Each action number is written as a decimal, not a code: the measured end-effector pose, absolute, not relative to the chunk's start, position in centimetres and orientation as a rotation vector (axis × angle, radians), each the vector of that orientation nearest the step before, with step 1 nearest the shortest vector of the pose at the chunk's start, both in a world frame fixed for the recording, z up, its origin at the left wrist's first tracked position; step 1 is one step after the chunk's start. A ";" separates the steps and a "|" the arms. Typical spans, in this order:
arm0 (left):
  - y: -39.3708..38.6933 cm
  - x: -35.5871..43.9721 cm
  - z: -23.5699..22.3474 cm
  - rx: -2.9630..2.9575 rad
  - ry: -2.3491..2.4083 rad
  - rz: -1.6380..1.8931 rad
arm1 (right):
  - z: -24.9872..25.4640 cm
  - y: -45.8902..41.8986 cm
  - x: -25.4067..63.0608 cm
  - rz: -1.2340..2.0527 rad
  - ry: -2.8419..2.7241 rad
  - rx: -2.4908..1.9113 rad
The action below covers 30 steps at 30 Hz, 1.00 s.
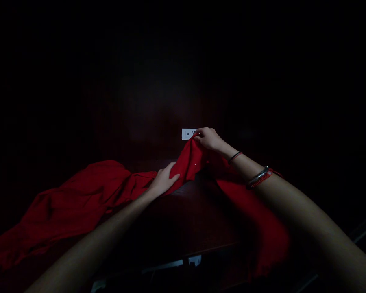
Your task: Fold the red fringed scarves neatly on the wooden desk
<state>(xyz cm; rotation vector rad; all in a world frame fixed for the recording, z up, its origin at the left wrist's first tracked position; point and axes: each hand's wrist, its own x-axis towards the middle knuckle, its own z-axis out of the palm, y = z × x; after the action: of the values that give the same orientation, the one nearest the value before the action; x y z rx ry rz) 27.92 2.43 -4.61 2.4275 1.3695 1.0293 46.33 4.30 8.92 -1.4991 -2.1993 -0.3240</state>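
A long red cloth (79, 199) lies spread over a dark surface, running from the lower left to the centre and hanging down at the right. My left hand (163, 179) rests on the cloth near its middle, fingers closed on the fabric. My right hand (209, 139) pinches a raised edge of the same cloth farther back, lifting it into a peak. Bracelets circle my right wrist and forearm.
The scene is very dark. A small white plate (187, 133) with dots, like a wall socket, sits just behind my right hand. A dark tabletop (183, 215) lies under the cloth, with a pale strip (171, 264) along its front edge.
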 end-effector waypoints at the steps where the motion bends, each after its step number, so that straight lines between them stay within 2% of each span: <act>1: 2.7 27.9 -4.3 2.376 1.374 1.103 | 8.8 4.4 46.7 -0.365 -2.232 -1.494; 7: 5.0 21.3 1.0 2.303 1.648 1.141 | 4.4 5.7 49.7 -0.487 -2.588 -1.639; 12: 5.1 16.1 5.8 2.269 1.807 1.091 | -1.6 6.7 48.7 -0.283 -2.472 -1.818; 15: 4.5 14.1 7.3 2.226 1.903 1.033 | -3.3 7.2 48.0 -0.158 -2.405 -1.852; 19: 3.9 11.3 8.4 2.082 2.052 0.966 | -2.3 7.5 49.1 -0.204 -2.373 -1.861; 24: 4.4 7.5 8.6 1.692 2.088 1.204 | 0.6 7.6 52.3 -0.300 -2.278 -1.960; 27: 4.8 5.4 8.4 1.519 2.121 1.347 | 1.9 7.5 53.6 -0.260 -2.209 -2.018; 30: 5.0 4.3 8.7 1.441 2.287 1.338 | 3.8 7.0 53.8 -0.107 -2.096 -1.925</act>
<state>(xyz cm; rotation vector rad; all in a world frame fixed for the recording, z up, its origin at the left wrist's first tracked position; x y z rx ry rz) 4.26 5.05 8.70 1.4411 2.2868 1.3383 53.84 7.04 3.77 -1.9251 -2.0962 -0.1067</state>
